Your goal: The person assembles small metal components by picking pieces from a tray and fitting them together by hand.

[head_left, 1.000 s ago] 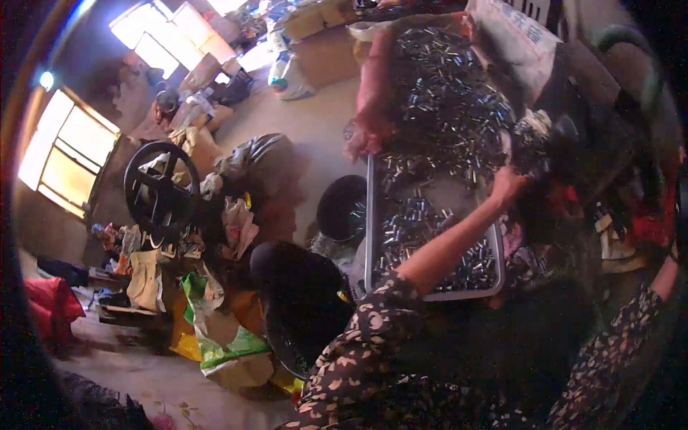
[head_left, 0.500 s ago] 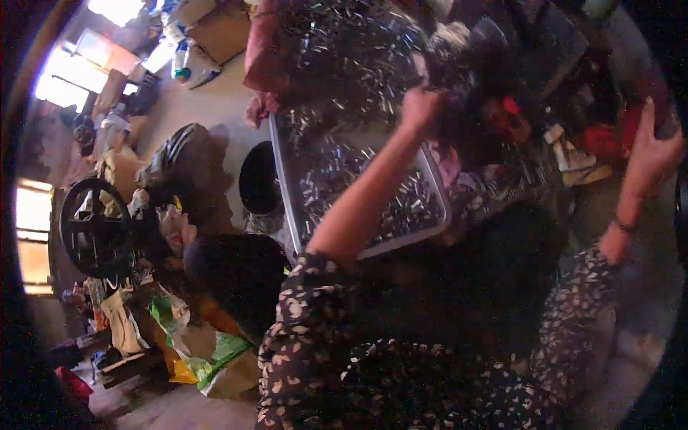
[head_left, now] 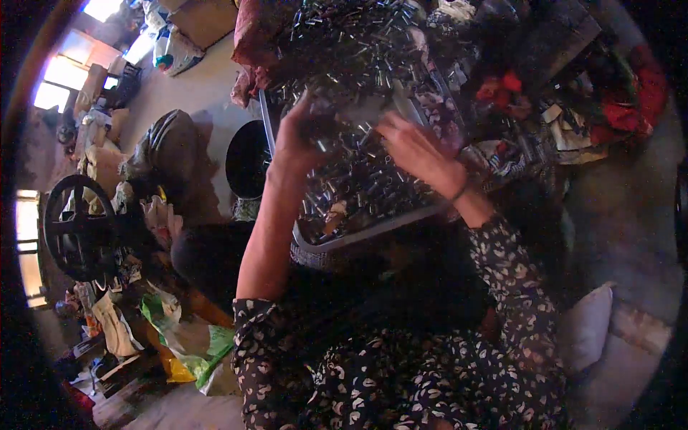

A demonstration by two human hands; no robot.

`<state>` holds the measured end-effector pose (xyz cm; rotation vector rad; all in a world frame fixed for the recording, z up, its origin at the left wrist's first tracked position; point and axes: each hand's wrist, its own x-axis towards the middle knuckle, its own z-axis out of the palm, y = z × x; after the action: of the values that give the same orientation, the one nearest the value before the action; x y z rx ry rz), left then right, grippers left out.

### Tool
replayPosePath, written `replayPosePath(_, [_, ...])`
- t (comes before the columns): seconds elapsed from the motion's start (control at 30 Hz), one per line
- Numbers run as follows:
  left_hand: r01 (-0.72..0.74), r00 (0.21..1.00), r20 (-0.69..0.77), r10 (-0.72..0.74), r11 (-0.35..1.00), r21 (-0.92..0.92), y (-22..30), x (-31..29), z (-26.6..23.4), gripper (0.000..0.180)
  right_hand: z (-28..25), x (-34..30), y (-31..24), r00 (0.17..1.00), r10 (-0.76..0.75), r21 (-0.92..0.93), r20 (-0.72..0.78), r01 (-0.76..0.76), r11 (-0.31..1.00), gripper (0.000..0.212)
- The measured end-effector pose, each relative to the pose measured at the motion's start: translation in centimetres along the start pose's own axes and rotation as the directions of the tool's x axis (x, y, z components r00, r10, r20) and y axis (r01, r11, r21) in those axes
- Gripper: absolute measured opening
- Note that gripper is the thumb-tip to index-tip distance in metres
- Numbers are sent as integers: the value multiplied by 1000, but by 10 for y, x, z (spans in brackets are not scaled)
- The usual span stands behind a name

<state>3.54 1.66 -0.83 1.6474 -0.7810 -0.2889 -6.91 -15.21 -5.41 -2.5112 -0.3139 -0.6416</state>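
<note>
A grey-rimmed tray (head_left: pixel 344 242) holds a heap of small, shiny metal pieces (head_left: pixel 358 179), many like short tubes. Over its left side is my left hand (head_left: pixel 295 140), its fingers smeared by motion. My right hand (head_left: pixel 423 154) is above the tray's right part, fingers curled inward toward the left hand. Between the two hands shows a blurred greyish patch (head_left: pixel 362 111); whether they hold it, I cannot make out. More metal pieces (head_left: pixel 351 36) are piled beyond the tray.
A black round container (head_left: pixel 246 161) stands left of the tray, near a dark bulging sack (head_left: pixel 168 150). Further left are a black handwheel (head_left: pixel 77 228) and a green-and-white bag (head_left: pixel 190 337). Red cloth (head_left: pixel 631 107) lies at the far right, and a pale sack (head_left: pixel 589 326) lower right.
My left hand has come back leftward from the far right side of the heap. My right hand has swung in from the far right to over the tray.
</note>
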Motion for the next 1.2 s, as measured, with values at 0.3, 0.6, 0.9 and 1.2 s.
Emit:
replayPosePath(0.3, [404, 872, 226, -435, 376, -834, -16, -10, -24, 29, 28, 27, 12, 969, 9, -93, 247, 14, 996, 20])
replayPosePath(0.6, [517, 834, 259, -488, 525, -676, -41, -25, -12, 30, -13, 75, -14, 989, 148, 161, -20, -143, 977, 21])
replayPosePath(0.9, [404, 800, 216, -560, 237, -883, -3, -27, -24, 27, 62, 71, 48, 980, -127, -539, 155, 191, 820, 6])
replayPosePath(1.2, [402, 882, 88, -463, 642, -653, -5, -11, -15, 27, -2, 60, 15, 954, 294, 183, -57, -280, 943, 15])
